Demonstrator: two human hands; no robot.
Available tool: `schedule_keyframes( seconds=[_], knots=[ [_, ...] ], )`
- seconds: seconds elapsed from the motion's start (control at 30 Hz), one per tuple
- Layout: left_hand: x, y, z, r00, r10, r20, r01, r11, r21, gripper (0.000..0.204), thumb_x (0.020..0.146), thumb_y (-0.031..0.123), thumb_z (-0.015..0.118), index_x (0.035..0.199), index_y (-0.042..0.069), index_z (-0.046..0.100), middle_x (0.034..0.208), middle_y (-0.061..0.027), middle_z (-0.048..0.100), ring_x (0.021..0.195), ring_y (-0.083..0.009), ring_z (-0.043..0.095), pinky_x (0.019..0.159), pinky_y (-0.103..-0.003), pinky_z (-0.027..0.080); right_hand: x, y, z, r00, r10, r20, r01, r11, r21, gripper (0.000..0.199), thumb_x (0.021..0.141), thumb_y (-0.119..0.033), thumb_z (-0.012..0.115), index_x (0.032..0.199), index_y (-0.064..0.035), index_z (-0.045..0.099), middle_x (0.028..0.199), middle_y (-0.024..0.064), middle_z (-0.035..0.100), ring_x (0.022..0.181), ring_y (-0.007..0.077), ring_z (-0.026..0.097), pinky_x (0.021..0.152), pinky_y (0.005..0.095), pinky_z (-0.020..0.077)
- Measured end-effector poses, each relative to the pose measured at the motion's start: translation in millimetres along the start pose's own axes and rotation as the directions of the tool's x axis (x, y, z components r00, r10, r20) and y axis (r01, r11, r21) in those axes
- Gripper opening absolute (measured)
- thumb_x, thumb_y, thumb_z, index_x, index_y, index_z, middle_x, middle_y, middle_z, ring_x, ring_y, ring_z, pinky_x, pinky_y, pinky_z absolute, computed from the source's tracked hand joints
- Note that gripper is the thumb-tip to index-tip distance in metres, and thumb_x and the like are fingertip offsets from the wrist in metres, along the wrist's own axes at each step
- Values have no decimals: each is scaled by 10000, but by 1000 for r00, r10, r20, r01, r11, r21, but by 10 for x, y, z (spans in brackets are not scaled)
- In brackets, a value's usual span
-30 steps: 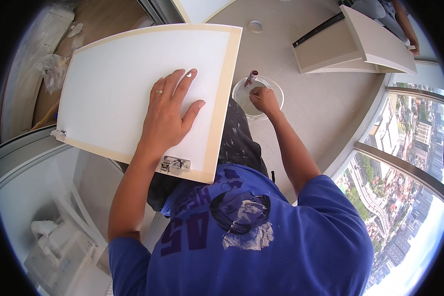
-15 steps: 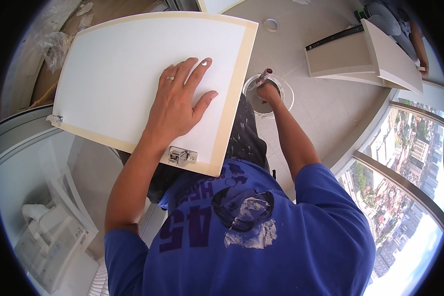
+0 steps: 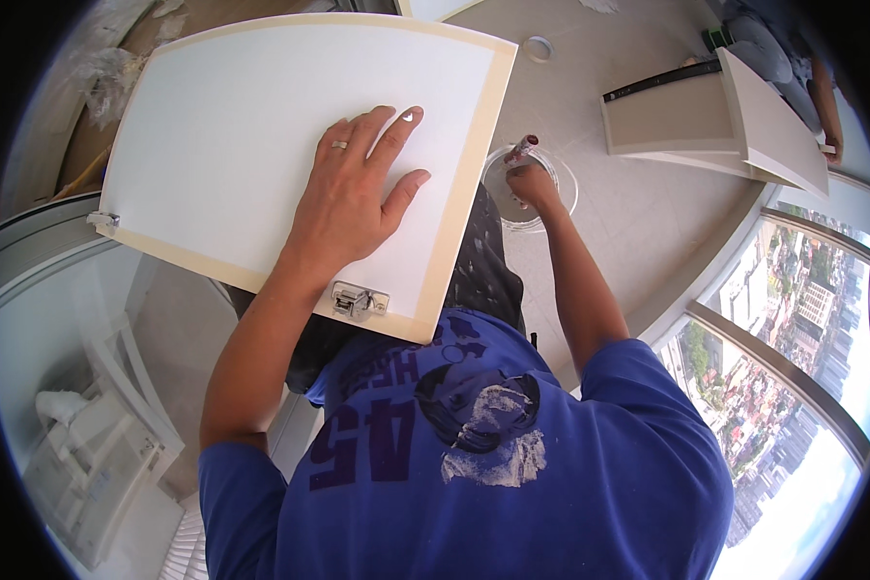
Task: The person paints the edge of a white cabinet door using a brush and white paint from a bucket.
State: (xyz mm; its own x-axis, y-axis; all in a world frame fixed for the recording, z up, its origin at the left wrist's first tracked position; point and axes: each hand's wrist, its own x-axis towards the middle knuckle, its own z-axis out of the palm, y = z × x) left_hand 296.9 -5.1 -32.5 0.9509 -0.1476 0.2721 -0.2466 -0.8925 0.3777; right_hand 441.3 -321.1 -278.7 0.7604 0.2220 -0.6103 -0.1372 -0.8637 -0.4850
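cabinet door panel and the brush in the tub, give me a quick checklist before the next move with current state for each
1. Left hand flat on the white door panel, fingers spread: ok.
2. Panel resting level across the lap: cannot tell, its underside is hidden.
3. Right hand closed on the brush handle: ok.
4. Brush end down inside the clear round tub on the floor: ok.
5. How much is on the bristles: cannot tell, the hand covers them.
6. Metal hinge at the near edge clear of the left hand: ok.
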Motion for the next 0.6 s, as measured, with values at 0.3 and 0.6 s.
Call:
schedule_keyframes(
  seconds=[0.3, 0.6],
  knots=[
    [-2, 2, -2, 1000, 9, -20, -9, 1000, -15, 569, 1064, 324, 675, 1569, 98, 540, 1460, -199, 606, 1308, -394, 595, 1201, -541, 396, -1186, 219, -516, 987, 64, -147, 62, 692, 720, 200, 1003, -140, 721, 1114, 13, 785, 945, 90, 794, 783, 134, 723, 611, 271, 531],
    [4, 38, -29, 1000, 2, -28, -3, 1000, -20, 566, 1060, 294, 677, 1567, 89, 534, 1481, -201, 600, 1333, -413, 581, 1188, -528, 416, -1542, 407, -632, 988, 16, -153, 120, 547, 829, 169, 984, -129, 736, 1102, -12, 769, 925, 61, 773, 748, 122, 698, 578, 258, 493]
  ],
)
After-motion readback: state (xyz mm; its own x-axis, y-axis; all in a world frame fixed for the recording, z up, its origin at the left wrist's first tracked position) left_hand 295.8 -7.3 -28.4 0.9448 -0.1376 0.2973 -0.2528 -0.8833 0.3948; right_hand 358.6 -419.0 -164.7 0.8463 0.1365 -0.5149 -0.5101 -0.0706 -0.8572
